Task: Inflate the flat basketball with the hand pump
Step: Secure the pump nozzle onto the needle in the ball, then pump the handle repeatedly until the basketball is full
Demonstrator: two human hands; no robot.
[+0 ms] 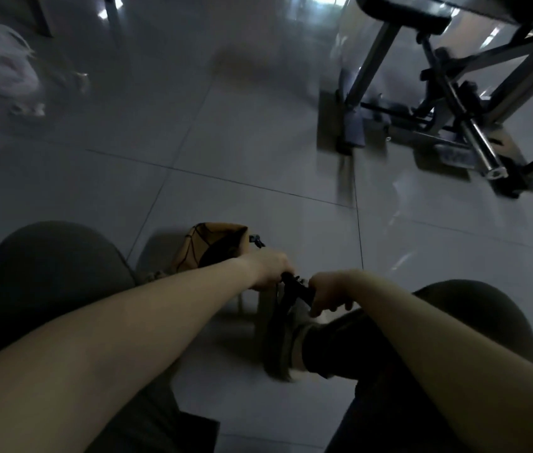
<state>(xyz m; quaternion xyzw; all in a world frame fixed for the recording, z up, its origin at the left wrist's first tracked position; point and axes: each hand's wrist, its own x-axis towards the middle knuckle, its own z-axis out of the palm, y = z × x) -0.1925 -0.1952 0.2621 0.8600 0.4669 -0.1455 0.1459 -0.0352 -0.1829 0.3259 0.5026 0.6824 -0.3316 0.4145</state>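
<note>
Tiles of glossy pale grey cover the floor beneath us. We sit with our legs spread, left knee and right knee in dark trousers framing the lower half of the view, and both bare forearms reach forward between them. At the upper right stands a metal frame with crossed steel tubes and a black padded seat. A whitish plastic bag, blurred, lies well apart at the upper left.

On the floor between our knees, just beyond the left wrist, lies the basketball, tan with black seams, its near side caved in. Our right shoe rests on the tiles below the hands.

Our left hand clenches one end of the black pump handle, and our right hand wraps its fingers around the other end. The pump's barrel below is too dark and blurred to make out. A small black piece sits at the ball's right edge; we cannot tell whether it is plugged in.
</note>
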